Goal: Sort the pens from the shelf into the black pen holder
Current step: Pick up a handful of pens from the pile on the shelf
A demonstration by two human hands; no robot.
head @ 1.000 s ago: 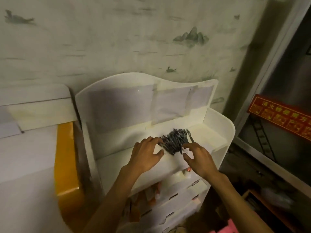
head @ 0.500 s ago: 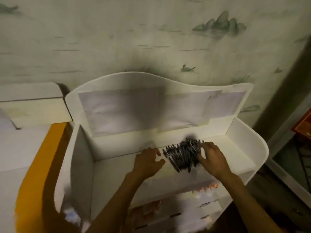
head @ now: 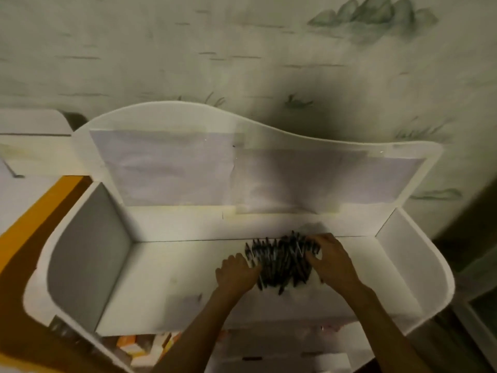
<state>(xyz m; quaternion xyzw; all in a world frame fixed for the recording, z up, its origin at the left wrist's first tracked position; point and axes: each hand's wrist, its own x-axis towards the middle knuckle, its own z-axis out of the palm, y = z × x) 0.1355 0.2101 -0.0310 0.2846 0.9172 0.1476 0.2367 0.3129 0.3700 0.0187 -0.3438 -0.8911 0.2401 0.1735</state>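
We are observing a heap of dark pens (head: 281, 263) lying at 3 o'clock on the white shelf (head: 166, 275). The left hand (head: 236, 273) and right hand (head: 332, 261) are flanking and apparently grasping it, fingers curled. Painted wallpaper (head: 242, 49) is standing behind.

1. No text, label, brand, number or sign was legible in the head view.
2. Pale sheets (head: 166, 168) on the back panel of the shelf (head: 88, 254) bore no readable print.
3. The pens (head: 279, 262) were too small and blurred for any marking to be read.
4. The orange-and-white boxes (head: 131, 345) below the shelf showed no readable lettering.
5. The wall (head: 188, 49) carried painted scenery only, without characters.
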